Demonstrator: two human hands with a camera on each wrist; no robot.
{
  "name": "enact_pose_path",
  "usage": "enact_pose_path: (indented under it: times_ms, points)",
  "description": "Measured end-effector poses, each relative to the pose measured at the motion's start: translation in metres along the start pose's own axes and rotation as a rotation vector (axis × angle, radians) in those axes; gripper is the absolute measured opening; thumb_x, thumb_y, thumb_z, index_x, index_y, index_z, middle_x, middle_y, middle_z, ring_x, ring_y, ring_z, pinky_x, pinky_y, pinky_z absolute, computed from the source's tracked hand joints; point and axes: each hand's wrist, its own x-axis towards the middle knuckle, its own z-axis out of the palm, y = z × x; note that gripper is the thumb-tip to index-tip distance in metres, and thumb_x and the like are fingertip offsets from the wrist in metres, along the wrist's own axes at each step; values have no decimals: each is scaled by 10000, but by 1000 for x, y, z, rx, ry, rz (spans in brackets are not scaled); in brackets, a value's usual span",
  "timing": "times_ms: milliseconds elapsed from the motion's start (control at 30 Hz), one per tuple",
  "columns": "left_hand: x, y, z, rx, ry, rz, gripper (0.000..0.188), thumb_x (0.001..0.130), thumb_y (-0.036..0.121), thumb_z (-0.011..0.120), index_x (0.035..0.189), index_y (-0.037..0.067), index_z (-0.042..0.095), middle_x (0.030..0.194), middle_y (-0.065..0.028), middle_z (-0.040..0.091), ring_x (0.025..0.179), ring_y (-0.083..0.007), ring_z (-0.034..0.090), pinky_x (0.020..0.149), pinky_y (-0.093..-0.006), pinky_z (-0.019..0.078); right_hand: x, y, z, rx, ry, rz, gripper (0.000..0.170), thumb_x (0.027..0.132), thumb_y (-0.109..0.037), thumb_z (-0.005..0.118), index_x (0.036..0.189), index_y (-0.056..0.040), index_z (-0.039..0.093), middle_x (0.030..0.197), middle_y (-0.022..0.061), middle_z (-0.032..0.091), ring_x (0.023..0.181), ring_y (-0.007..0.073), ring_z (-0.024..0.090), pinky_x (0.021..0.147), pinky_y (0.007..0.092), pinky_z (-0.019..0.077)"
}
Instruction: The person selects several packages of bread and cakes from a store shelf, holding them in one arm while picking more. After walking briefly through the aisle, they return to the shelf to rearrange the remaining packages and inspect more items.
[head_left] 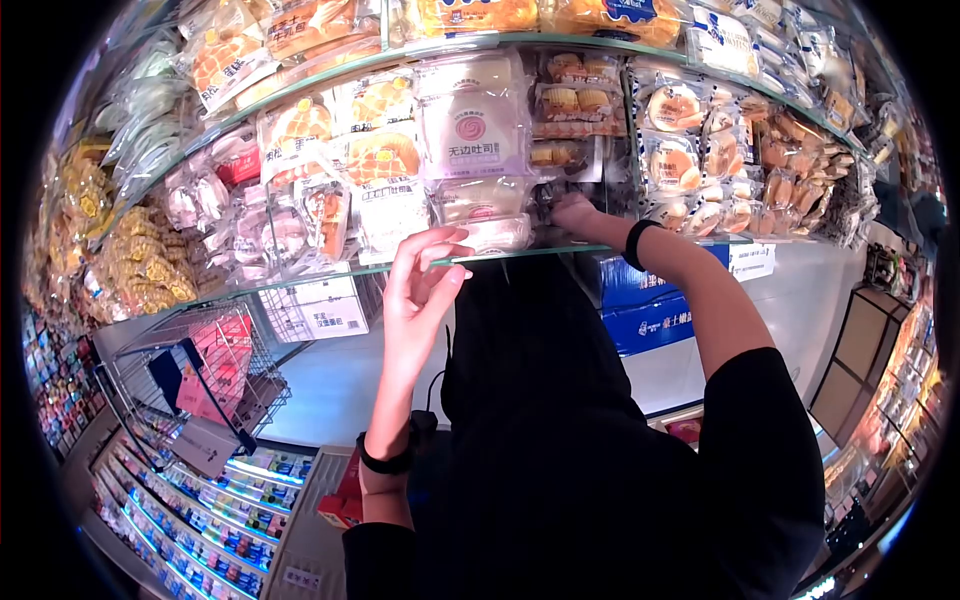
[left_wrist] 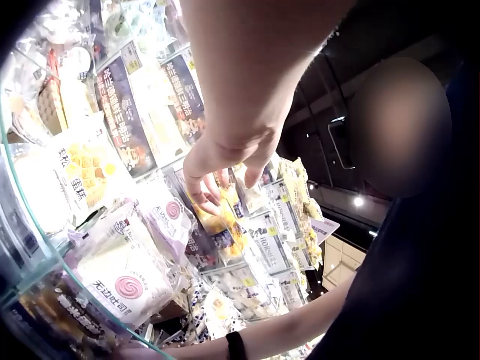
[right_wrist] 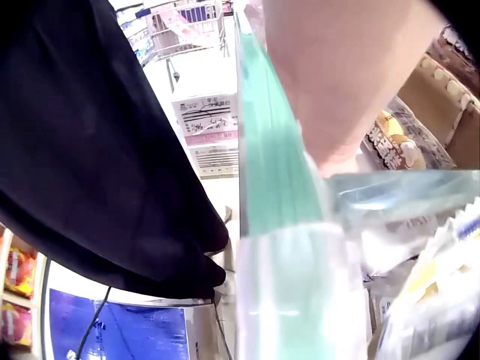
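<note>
My left hand [head_left: 425, 275] is raised at the front edge of the glass shelf, its fingers loosely bent and holding nothing. Behind it are packs of crustless toast [head_left: 472, 130] in white and purple wrapping. The left wrist view has the same hand [left_wrist: 229, 157] hanging over the packaged bread. My right hand [head_left: 575, 215] reaches into a dark gap in the shelf, right of the toast and below packs of small round cakes [head_left: 580, 103]; its fingers cannot be made out. In the right wrist view, the glass edge [right_wrist: 274, 150] and packaging hide its fingers.
Bagged buns [head_left: 674, 165] fill the shelf to the right, with waffle-patterned bread [head_left: 383, 157] to the left. Blue boxes [head_left: 665, 320] stand below the shelf. A wire shopping cart [head_left: 265, 385] is at the lower left. A dark garment covers my torso.
</note>
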Motion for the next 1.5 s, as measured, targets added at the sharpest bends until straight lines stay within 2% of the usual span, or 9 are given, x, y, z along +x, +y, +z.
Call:
enact_pose_path:
  times_ms: [400, 533, 567, 633, 700, 767, 967, 1233, 1500]
  points:
    - [-7, 4, 4, 11, -39, -14, 308, 839, -5, 494, 1143, 1, 447, 1117, -139, 519, 964, -212, 536, 763, -316, 465, -38, -4, -55, 261, -32, 78, 204, 690, -161, 638, 884, -98, 624, 888, 132, 620, 832, 299, 613, 779, 393, 469]
    - [-6, 6, 6, 13, -51, -24, 297, 843, -4, 489, 1138, -1, 451, 1104, -134, 527, 965, -209, 536, 760, -312, 466, -56, 3, -51, 651, 415, -58, 192, 720, -109, 585, 887, -15, 598, 896, 149, 596, 836, 338, 568, 751, 365, 465]
    - [-6, 7, 8, 14, -54, -18, 297, 843, -4, 489, 1138, -1, 451, 1104, -134, 527, 965, -209, 536, 760, -312, 466, -69, 5, -70, 907, 316, 23, 187, 739, -114, 561, 870, 18, 575, 847, 160, 577, 790, 331, 545, 710, 362, 443]
    - [-7, 11, 11, 12, -72, -14, 291, 835, -19, 480, 1125, -7, 460, 1095, -131, 531, 958, -208, 541, 757, -308, 468, -103, 23, -109, 811, 283, 73, 182, 749, -114, 558, 853, 35, 558, 764, 133, 557, 721, 262, 541, 662, 348, 418]
    - [-6, 13, 9, 28, -115, -3, 335, 815, -46, 480, 1144, 1, 446, 1133, -132, 504, 987, -213, 528, 768, -308, 465, -158, 20, -175, 1059, 347, 244, 179, 740, -126, 526, 777, 49, 531, 641, 132, 535, 629, 217, 518, 628, 337, 422]
    - [-4, 16, 11, 47, -161, 16, 382, 794, -73, 480, 1164, 10, 432, 1171, -133, 477, 1015, -217, 515, 779, -309, 462, -198, 16, -199, 1429, 476, 302, 146, 772, -93, 562, 750, 48, 531, 634, 15, 503, 642, 75, 473, 630, 252, 402]
    - [-5, 50, 36, 110, -228, 111, 866, 635, -133, 591, 1363, 107, 189, 1407, -100, 158, 1250, -248, 297, 885, -388, 429, -238, -13, -240, 2091, 692, -39, 76, 802, -80, 554, 778, -10, 571, 766, -16, 538, 712, 66, 512, 662, 207, 407]
    - [-9, 76, 24, 33, -178, 368, 664, 749, -30, 600, 1315, 25, 258, 1353, -103, 251, 1237, -231, 326, 977, -369, 368, -237, -66, -291, 1933, 849, -125, 125, 838, -118, 536, 753, -26, 544, 749, -36, 496, 726, 35, 497, 686, 184, 426]
    - [-21, 71, 12, -24, -87, 355, 653, 729, -14, 623, 1294, 19, 297, 1346, -110, 282, 1268, -213, 269, 1045, -394, 251, -247, -86, -315, 1747, 796, -209, 124, 827, -111, 578, 771, -2, 555, 794, -11, 530, 730, 48, 518, 659, 195, 426]
